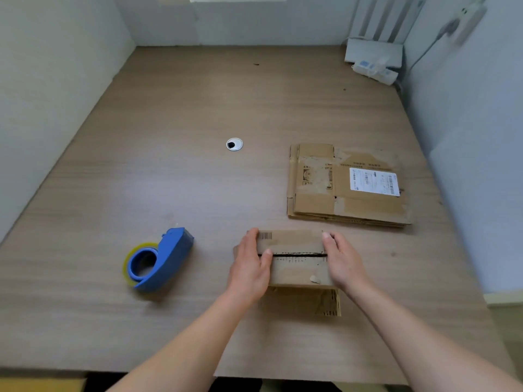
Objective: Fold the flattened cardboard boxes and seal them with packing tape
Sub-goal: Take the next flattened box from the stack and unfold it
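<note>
Left hand (249, 268) fingers straight and together along the left end of the box (294, 243), thumb at the flap seam, right hand (343, 263) fingers likewise flat on its right end (top flaps closed, dark gap between), blue tape dispenser (160, 260) left on the table (198, 108), flattened boxes (346, 188) behind right.

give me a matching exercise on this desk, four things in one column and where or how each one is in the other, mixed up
Column 1
1. tape dispenser
2. folded box
3. stack of flattened boxes
4. cable grommet

Column 2
a. lies flat at the far right, white label on top
b. round and silver, beyond the hands
c. blue, to the left of the hands
d. between the left hand and the right hand, a dark gap between its top flaps

Pairs: 1-c, 2-d, 3-a, 4-b
</note>
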`<state>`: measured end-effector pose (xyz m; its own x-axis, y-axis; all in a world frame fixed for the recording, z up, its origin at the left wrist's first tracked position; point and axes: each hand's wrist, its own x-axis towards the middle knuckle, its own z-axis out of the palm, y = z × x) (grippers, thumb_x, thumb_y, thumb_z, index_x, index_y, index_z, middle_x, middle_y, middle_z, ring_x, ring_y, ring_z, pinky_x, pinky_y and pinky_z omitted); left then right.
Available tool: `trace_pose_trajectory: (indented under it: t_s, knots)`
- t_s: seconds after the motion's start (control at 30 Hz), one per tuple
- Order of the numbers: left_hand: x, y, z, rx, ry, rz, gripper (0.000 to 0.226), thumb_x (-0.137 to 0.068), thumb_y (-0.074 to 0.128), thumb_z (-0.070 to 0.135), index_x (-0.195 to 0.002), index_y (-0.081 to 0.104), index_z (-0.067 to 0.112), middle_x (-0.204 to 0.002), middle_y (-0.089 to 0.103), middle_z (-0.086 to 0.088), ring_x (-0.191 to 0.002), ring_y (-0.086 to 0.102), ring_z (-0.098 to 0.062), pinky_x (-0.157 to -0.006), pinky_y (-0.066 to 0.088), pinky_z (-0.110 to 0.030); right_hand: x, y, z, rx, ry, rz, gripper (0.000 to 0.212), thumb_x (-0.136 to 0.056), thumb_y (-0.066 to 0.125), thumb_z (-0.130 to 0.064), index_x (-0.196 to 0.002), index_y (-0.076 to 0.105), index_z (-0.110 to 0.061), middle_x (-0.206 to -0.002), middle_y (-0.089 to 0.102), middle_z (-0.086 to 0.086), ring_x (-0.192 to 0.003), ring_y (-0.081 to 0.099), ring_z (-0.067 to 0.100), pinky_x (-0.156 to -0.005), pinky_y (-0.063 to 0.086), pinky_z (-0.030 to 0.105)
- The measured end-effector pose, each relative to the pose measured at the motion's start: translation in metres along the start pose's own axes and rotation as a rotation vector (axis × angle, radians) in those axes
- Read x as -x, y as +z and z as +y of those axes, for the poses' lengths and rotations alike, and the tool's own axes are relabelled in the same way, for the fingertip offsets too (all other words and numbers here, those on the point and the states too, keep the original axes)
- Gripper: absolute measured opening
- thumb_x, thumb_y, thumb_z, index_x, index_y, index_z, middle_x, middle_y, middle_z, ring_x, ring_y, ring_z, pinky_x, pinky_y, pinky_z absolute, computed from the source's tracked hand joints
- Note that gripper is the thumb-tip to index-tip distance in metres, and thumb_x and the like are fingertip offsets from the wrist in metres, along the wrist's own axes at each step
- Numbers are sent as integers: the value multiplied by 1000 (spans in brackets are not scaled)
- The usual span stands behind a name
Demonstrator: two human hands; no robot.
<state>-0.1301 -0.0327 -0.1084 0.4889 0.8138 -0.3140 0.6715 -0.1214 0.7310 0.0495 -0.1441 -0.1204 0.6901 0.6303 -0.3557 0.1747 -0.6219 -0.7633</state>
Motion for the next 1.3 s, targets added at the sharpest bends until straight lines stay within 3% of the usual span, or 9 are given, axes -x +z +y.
trace_pose_trajectory:
  t_s: [0.23,0.37,0.53,0.63,0.8,0.93,1.03,1.17,1.3]
  knots:
    - [15,2,25,14,36,172,52,-101,44,33,-150,27,28,-154,36,7,-132,47,-21,-106,38,-35,11,-9,-5,-141,-36,2,48,-102,39,-51,-139,52,-23,-135,54,-11,-127,47,11,-105,34,29]
    - [13,-11,49,126,36,288,56,-101,41,40,-153,21,32,-154,37,11,-134,42,-13,-103,32,-25,9,-26,-36,-310,-128,91,44,-104,33,-51,-135,55,-28,-135,58,-12,-126,50,7,-107,37,30]
    - [-3,-22,66,137,6,364,48,-102,40,40,-148,30,34,-147,40,9,-127,47,-14,-95,31,-26,-2,-36,-64,-207,-180,110,43,-101,30,-56,-115,61,-30,-109,65,-13,-104,58,10,-89,45,35]
    - [-4,-17,55,102,-90,289,49,-101,41,41,-148,28,31,-146,43,3,-126,49,-21,-100,37,-33,-3,-28,-54,-93,-138,88,36,-103,31,-53,-101,59,-30,-92,62,-15,-90,58,13,-75,39,32]
    - [-1,-10,35,138,-221,140,59,-100,43,47,-151,26,24,-144,49,-3,-132,47,-27,-108,40,-45,-1,-14,-25,47,-18,107,37,-104,30,-52,-107,59,-29,-97,59,-11,-100,57,18,-81,36,31]
    - [-2,-20,48,138,-301,-23,48,-100,37,51,-145,29,36,-132,54,2,-117,54,-33,-82,56,-53,-8,-20,-28,168,-30,21,40,-104,22,-51,-108,55,-30,-109,61,-5,-98,51,17,-82,34,31]
    - [4,-34,60,431,-455,-131,34,-100,43,45,-134,38,43,-115,57,2,-96,61,-31,-63,58,-59,-6,-24,-36,183,-3,-83,46,-105,18,-51,-122,52,-26,-129,59,3,-114,52,24,-90,35,32]
    - [7,-68,63,597,-338,-51,28,-97,52,36,-120,47,50,-100,68,3,-87,67,-27,-59,59,-46,10,-26,-62,2,-120,-40,46,-97,14,-66,-115,46,-39,-110,60,-18,-103,57,13,-83,41,32]
    - [14,-82,52,787,-90,74,40,-90,43,65,-119,57,42,-111,69,1,-103,64,-25,-80,59,-49,30,-16,-73,-186,-404,129,39,-95,23,-69,-112,46,-42,-103,55,-31,-96,54,-5,-73,40,9]
